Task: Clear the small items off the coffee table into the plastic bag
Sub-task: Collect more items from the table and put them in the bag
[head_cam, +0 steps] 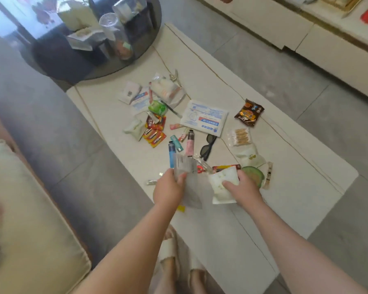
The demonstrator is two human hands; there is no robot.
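Note:
My left hand (170,188) grips a clear frosted plastic bag (188,183) at its top edge, just above the near side of the white coffee table (274,158). Right beside the bag, my right hand (243,187) holds a white packet with pale green print (220,183). Small items lie scattered over the table: a large white mask packet (204,117), a brown snack bag (249,113), cotton swabs (239,136), black sunglasses (208,146), a pink tube (189,145), blue lighters (172,154), red battery packs (154,137) and a green round piece (253,176).
A dark round side table (106,64) with a glass and boxes overlaps the coffee table's far left end. A beige sofa cushion (28,219) is at the left. A white low cabinet (306,39) runs along the far right. My sandalled feet (174,262) stand on grey floor tiles.

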